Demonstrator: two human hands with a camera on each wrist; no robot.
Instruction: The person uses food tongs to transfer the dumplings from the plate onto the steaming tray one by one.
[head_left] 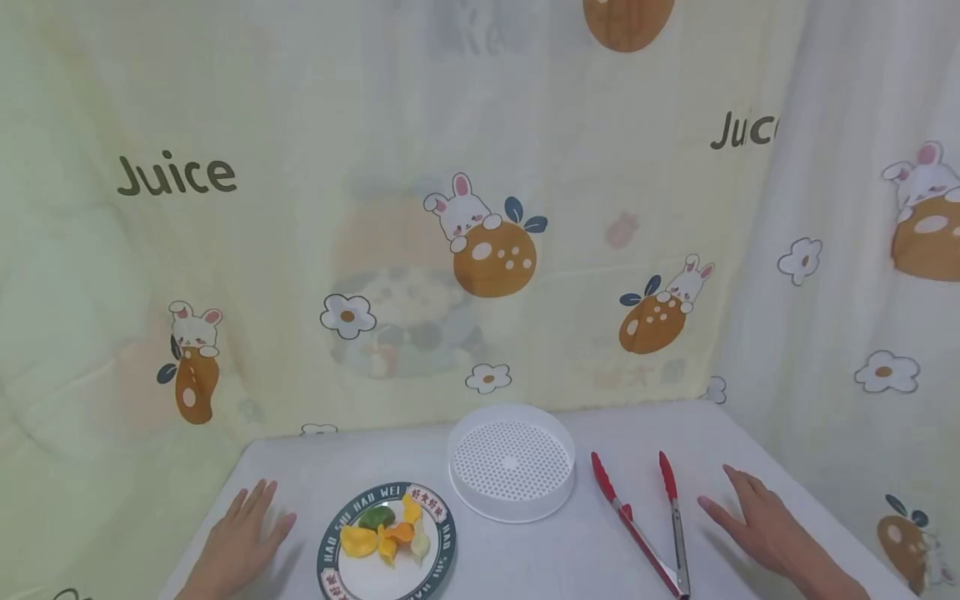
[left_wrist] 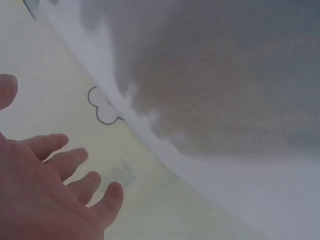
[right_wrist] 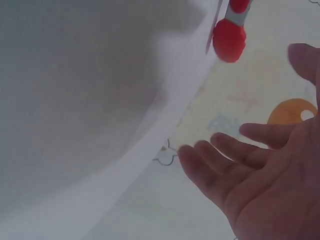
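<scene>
At the table's left side my left hand (head_left: 238,537) lies with its fingers spread, holding nothing; the left wrist view shows the same hand (left_wrist: 45,185) with parted fingers. To its right is a plate (head_left: 327,533) with a dark green lettered rim, bearing several dumpling-shaped pieces (head_left: 360,542) in yellow, orange, green and white. Behind and right of the plate sits a round white steamer basket (head_left: 512,510) with a perforated bottom. Red-tipped metal tongs (head_left: 681,542) lie spread apart, nearest my right hand (head_left: 772,525). That hand (right_wrist: 270,170) is empty too, thumb and fingers extended.
The white tabletop (head_left: 525,558) ends at a pale curtain (head_left: 300,250) printed with rabbits, fruit and flowers. This cloth hangs along the back and both sides.
</scene>
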